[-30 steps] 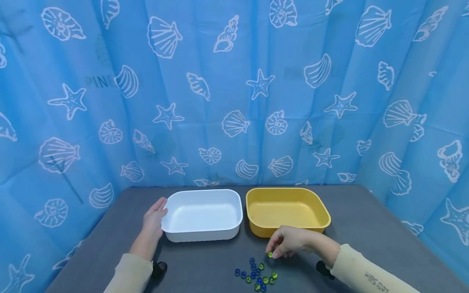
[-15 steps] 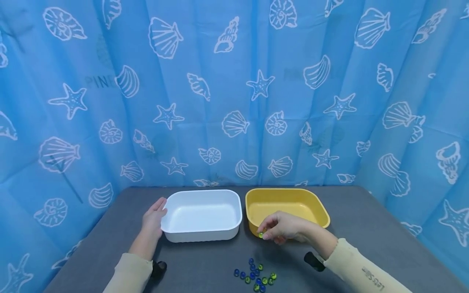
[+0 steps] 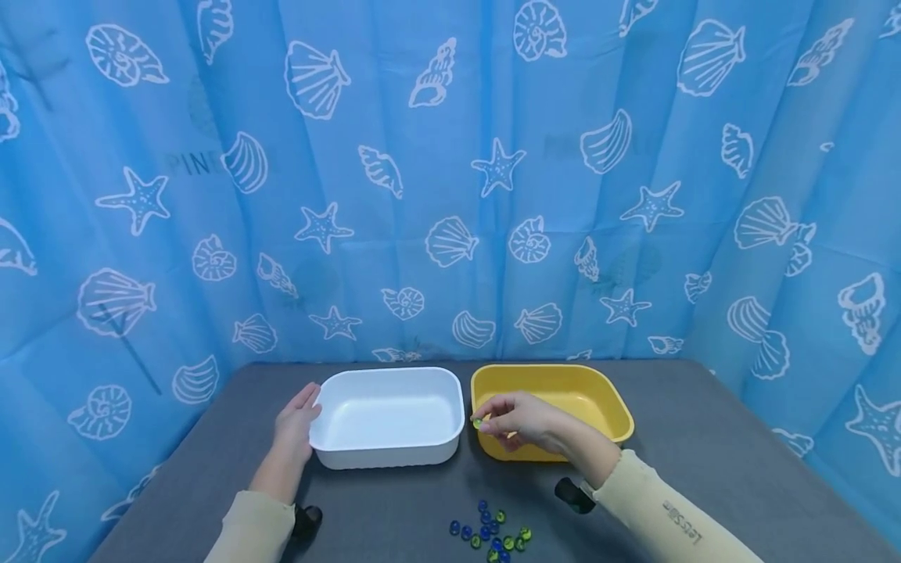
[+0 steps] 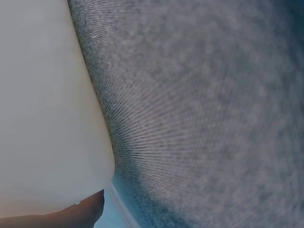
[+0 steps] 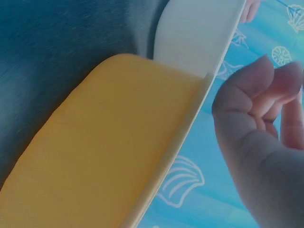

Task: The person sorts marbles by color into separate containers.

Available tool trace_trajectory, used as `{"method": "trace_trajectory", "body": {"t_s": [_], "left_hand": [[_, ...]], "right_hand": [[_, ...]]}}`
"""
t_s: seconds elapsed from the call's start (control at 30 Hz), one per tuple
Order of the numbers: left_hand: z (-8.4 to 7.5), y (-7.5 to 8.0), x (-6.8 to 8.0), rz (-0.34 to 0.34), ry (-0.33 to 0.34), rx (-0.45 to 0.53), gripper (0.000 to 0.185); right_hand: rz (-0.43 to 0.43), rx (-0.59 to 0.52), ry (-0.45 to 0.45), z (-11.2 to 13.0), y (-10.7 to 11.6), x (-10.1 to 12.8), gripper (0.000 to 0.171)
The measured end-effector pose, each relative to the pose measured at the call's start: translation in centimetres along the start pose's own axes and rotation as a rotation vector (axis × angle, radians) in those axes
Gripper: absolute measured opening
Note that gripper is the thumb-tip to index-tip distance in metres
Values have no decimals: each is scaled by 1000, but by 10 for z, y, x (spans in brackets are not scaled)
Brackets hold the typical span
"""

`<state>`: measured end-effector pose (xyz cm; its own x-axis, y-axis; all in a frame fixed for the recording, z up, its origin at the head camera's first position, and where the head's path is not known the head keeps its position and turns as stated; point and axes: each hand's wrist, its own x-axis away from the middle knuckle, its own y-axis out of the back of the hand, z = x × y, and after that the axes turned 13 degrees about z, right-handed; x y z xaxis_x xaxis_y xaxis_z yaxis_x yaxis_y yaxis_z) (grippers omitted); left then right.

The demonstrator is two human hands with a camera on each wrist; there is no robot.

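My right hand (image 3: pixel 517 422) pinches a yellow-green glass marble (image 3: pixel 478 424) between thumb and fingertips. It hovers over the front left corner of the yellow basin (image 3: pixel 619 426), close to the gap beside the white basin (image 3: pixel 387 456). In the right wrist view the thumb and fingertips (image 5: pixel 262 76) come together above the yellow basin's rim, and the marble is hidden. Against the left wall of the white basin rests my left hand (image 3: pixel 296 422), fingers extended along its side. The white basin's wall (image 4: pixel 47 109) fills the left of the left wrist view, with a dark finger (image 4: pixel 85 211) below it.
Several blue and yellow-green marbles (image 3: pixel 486 532) lie loose on the grey table cloth (image 3: pixel 394 508) in front of the basins. A blue curtain with shell prints (image 3: pixel 450 188) hangs behind the table. Black wrist devices (image 3: pixel 573 495) sit at both forearms.
My right hand has risen from beside the loose marbles and moved left and away from me to the yellow basin's left corner, still pinching the marble. The left hand stays at the white basin.
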<state>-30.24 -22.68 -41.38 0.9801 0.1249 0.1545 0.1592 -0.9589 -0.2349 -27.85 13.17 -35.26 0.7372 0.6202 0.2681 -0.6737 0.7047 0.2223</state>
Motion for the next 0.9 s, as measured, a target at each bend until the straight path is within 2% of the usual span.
{"method": "trace_trajectory", "body": {"t_s": [0.2, 0.47, 0.7, 0.9], "left_hand": [[0, 2, 0, 0, -9, -3, 51], [0, 0, 0, -14, -19, -25, 52], [0, 0, 0, -18, -21, -23, 51], [2, -1, -2, -28, -8, -26, 51]], "right_hand": [[-67, -64, 23, 8, -8, -20, 29], [-124, -133, 15, 16, -19, -45, 27], [-148, -194, 22, 15, -27, -71, 21], [-138, -204, 13, 17, -33, -87, 27]]}}
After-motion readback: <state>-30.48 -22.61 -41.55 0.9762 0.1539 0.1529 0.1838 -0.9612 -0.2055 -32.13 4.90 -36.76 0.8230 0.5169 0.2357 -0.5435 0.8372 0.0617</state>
